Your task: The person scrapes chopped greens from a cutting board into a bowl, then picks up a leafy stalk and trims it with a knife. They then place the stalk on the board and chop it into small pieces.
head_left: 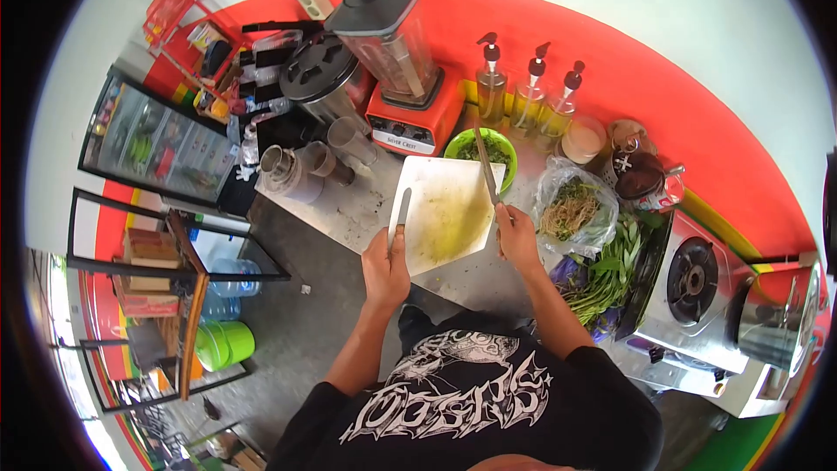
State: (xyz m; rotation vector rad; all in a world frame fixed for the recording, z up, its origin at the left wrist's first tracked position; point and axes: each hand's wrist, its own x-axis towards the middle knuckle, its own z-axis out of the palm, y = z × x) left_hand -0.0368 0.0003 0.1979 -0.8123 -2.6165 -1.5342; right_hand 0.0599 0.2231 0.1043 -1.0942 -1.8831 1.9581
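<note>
My left hand [386, 267] grips the lower left edge of a white cutting board [440, 218], close to its slot handle. The board is tilted, with a yellow-green stain across its face. In my right hand [516, 237] is a knife [486, 166], its long blade pointing up and away along the board's right edge. Just beyond the board sits a bright green bowl [511, 176] of chopped greens [485, 150]; the board's far corner and the blade overlap it in this view. Beside my right hand lies a clear plastic bag [571, 187] with rooty herbs inside.
A red-based blender [410, 113], steel jug [318, 70] and clear cups [349, 141] stand at the back left. Pump bottles [529, 100] line the wall. Leafy greens [615, 270] lie at the right, before a gas stove [693, 279] with a steel pot [779, 318].
</note>
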